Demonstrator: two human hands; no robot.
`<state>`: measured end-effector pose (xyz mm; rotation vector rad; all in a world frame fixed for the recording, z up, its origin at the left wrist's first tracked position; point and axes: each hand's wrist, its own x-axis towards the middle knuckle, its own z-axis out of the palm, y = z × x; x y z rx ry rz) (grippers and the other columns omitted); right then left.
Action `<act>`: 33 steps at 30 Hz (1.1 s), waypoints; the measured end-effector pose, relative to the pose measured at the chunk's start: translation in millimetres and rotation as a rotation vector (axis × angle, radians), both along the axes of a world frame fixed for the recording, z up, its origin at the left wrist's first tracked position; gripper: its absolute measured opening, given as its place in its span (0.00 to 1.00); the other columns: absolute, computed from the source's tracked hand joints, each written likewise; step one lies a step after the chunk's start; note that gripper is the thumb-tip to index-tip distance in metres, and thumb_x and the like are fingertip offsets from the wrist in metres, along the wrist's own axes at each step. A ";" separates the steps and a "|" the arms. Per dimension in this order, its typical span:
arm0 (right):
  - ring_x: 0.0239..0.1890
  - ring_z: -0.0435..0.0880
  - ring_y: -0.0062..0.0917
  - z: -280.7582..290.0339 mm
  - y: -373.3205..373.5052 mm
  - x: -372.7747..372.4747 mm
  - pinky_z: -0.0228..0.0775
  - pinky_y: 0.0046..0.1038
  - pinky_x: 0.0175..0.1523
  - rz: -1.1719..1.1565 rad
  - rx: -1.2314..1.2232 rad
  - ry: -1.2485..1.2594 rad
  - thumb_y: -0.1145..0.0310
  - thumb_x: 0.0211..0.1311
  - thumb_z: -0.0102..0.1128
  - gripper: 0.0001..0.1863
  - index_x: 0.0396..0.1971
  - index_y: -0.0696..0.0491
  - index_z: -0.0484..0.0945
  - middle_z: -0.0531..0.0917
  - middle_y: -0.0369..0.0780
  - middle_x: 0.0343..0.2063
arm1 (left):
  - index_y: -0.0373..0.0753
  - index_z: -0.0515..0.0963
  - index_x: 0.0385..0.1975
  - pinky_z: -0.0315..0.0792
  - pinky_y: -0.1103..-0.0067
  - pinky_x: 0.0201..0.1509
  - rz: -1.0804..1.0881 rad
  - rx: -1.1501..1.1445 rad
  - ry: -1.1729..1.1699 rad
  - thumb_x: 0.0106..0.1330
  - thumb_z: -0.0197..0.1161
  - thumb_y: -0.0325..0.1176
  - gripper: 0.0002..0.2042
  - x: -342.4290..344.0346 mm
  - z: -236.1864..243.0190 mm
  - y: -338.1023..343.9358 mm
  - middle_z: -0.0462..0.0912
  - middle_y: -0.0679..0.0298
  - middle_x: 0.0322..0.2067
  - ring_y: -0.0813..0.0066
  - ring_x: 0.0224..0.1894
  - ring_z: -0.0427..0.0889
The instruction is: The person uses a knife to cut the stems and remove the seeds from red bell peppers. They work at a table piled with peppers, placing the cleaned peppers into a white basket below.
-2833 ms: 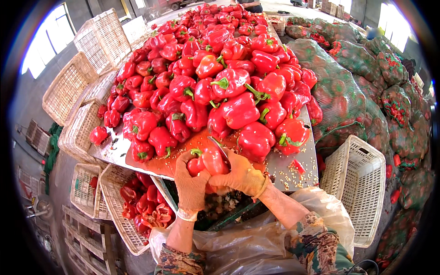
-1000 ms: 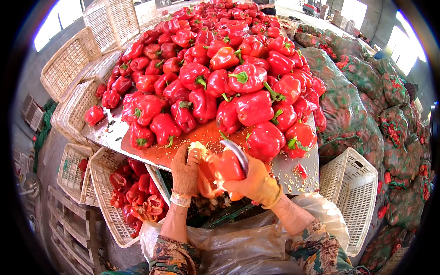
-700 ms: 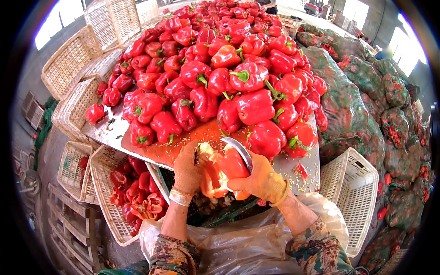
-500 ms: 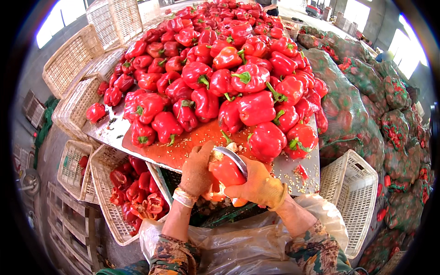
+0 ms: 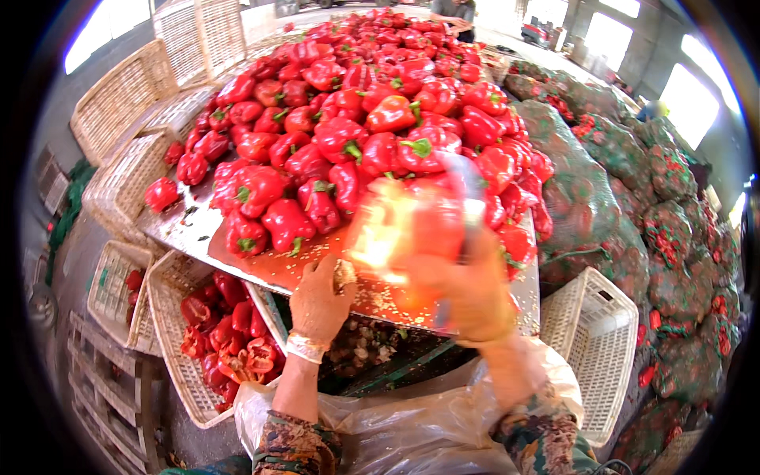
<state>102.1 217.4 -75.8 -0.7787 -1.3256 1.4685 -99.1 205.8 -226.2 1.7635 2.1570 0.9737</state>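
Note:
My right hand [image 5: 473, 294] is blurred in motion and grips a cut red pepper [image 5: 408, 229], lifted with its pale hollow turned toward me. A blurred grey knife blade [image 5: 469, 188] shows above that hand. My left hand [image 5: 320, 304], with a bracelet at the wrist, rests at the table's near edge and pinches a pale seed core [image 5: 344, 274]. Just beyond both hands lies a big heap of whole red peppers [image 5: 356, 119] on a metal table [image 5: 180, 231], with seeds scattered along its front.
A white basket [image 5: 178, 348] at lower left holds cut peppers. Another white basket [image 5: 592, 348] stands at the right. Wicker baskets [image 5: 119, 95] stack at the far left. Net sacks of peppers [image 5: 633, 182] pile up on the right. Cores [image 5: 360, 348] lie below the table; a plastic sheet [image 5: 412, 431] covers my lap.
The pepper was held between both hands with the knife cutting around its stem. Now the core is out in my left hand and my right hand has swung the hollowed pepper upward.

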 end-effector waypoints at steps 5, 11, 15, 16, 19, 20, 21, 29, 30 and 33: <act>0.48 0.82 0.23 -1.1 3.8 -59.6 0.74 0.28 0.57 0.203 0.245 -0.032 0.70 0.53 0.76 0.35 0.62 0.60 0.73 0.85 0.42 0.49 | 0.40 0.74 0.57 0.75 0.63 0.57 -0.111 0.241 -0.365 0.64 0.65 0.37 0.22 11.1 -6.0 0.2 0.79 0.50 0.54 0.49 0.55 0.79; 0.43 0.87 0.35 -48.6 54.5 28.2 0.77 0.35 0.50 -0.346 0.296 -0.595 0.61 0.57 0.72 0.27 0.53 0.61 0.79 0.87 0.50 0.41 | 0.40 0.72 0.55 0.77 0.57 0.46 0.000 -0.007 -0.035 0.65 0.64 0.38 0.20 4.0 1.7 -1.5 0.79 0.48 0.48 0.44 0.46 0.82; 0.39 0.87 0.39 -74.3 68.2 73.9 0.77 0.35 0.48 -0.460 0.323 -0.978 0.59 0.56 0.71 0.26 0.49 0.62 0.81 0.86 0.51 0.35 | 0.40 0.72 0.55 0.77 0.57 0.46 -0.082 0.005 -0.044 0.65 0.64 0.38 0.20 16.6 7.0 0.5 0.79 0.47 0.49 0.42 0.45 0.82; 0.38 0.87 0.38 -79.4 69.2 75.4 0.77 0.35 0.48 -0.455 0.288 -0.992 0.59 0.56 0.71 0.26 0.49 0.62 0.81 0.86 0.51 0.34 | 0.39 0.72 0.55 0.77 0.57 0.46 -0.115 0.022 -0.036 0.65 0.64 0.37 0.21 20.0 5.8 1.0 0.79 0.47 0.49 0.42 0.45 0.82; 0.36 0.86 0.33 -92.2 64.1 69.9 0.77 0.34 0.47 -0.409 0.248 -0.821 0.60 0.57 0.72 0.25 0.49 0.62 0.81 0.86 0.46 0.33 | 0.36 0.77 0.48 0.76 0.59 0.47 -0.350 0.006 -0.178 0.65 0.64 0.36 0.16 26.1 7.1 -1.1 0.82 0.46 0.41 0.43 0.44 0.83; 0.36 0.85 0.30 -84.9 57.4 66.2 0.77 0.33 0.46 -0.381 0.223 -0.744 0.60 0.57 0.73 0.25 0.50 0.62 0.81 0.86 0.44 0.32 | 0.35 0.78 0.46 0.76 0.59 0.47 -0.458 -0.036 -0.291 0.65 0.65 0.36 0.15 26.8 8.4 0.7 0.83 0.46 0.39 0.43 0.44 0.83; 0.35 0.84 0.28 -87.9 53.5 62.5 0.76 0.32 0.45 -0.330 0.193 -0.700 0.60 0.58 0.73 0.25 0.50 0.62 0.80 0.86 0.42 0.32 | 0.33 0.80 0.40 0.76 0.60 0.46 -0.500 -0.010 -0.382 0.64 0.66 0.38 0.14 27.5 4.5 -0.1 0.83 0.47 0.34 0.45 0.42 0.83; 0.27 0.74 0.22 -128.2 45.1 38.6 0.70 0.31 0.34 -0.130 0.305 -0.680 0.53 0.72 0.61 0.21 0.45 0.59 0.78 0.79 0.41 0.25 | 0.32 0.77 0.48 0.76 0.59 0.48 -0.143 0.139 -0.139 0.61 0.71 0.51 0.27 13.3 17.5 1.3 0.81 0.48 0.46 0.45 0.46 0.81; 0.26 0.74 0.23 -127.6 44.8 35.6 0.70 0.32 0.33 -0.122 0.270 -0.689 0.53 0.73 0.60 0.20 0.43 0.59 0.77 0.78 0.41 0.24 | 0.32 0.76 0.51 0.75 0.59 0.51 -0.167 0.210 -0.158 0.61 0.71 0.51 0.29 15.1 15.1 6.0 0.80 0.46 0.48 0.45 0.49 0.80; 0.24 0.74 0.25 -128.0 41.7 30.3 0.69 0.33 0.31 -0.110 0.295 -0.699 0.53 0.76 0.55 0.19 0.39 0.58 0.75 0.76 0.42 0.23 | 0.31 0.68 0.64 0.70 0.61 0.63 -0.272 0.347 -0.153 0.62 0.71 0.47 0.36 29.0 7.8 19.1 0.75 0.41 0.56 0.42 0.59 0.75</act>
